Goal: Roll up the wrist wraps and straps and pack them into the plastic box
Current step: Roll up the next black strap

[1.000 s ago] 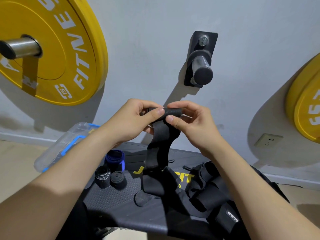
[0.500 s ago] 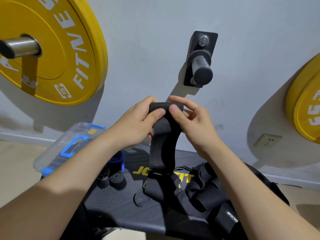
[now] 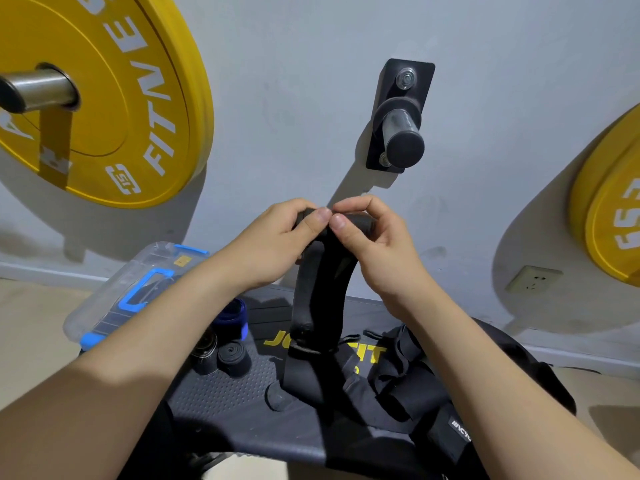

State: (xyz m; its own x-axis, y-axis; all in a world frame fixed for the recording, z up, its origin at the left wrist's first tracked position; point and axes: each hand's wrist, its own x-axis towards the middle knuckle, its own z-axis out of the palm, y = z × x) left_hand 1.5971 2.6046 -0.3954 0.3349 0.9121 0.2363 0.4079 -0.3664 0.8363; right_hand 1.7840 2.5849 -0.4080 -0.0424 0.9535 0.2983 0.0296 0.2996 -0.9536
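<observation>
The left hand (image 3: 277, 244) and right hand (image 3: 377, 251) both pinched the top of a black strap (image 3: 318, 299), thumbs touching over a barely started roll held above the worktop (image 3: 225, 403). With so loose a core, a slipped thumb would likely let it spring open. The hanging tail could also snag on the loose pile (image 3: 398, 382) it touched by the right edge. Finished rolls (image 3: 230, 355) stood near the left edge, beside the plastic box (image 3: 114, 299) at the far left corner. Bare worktop showed between rolls and tail.
</observation>
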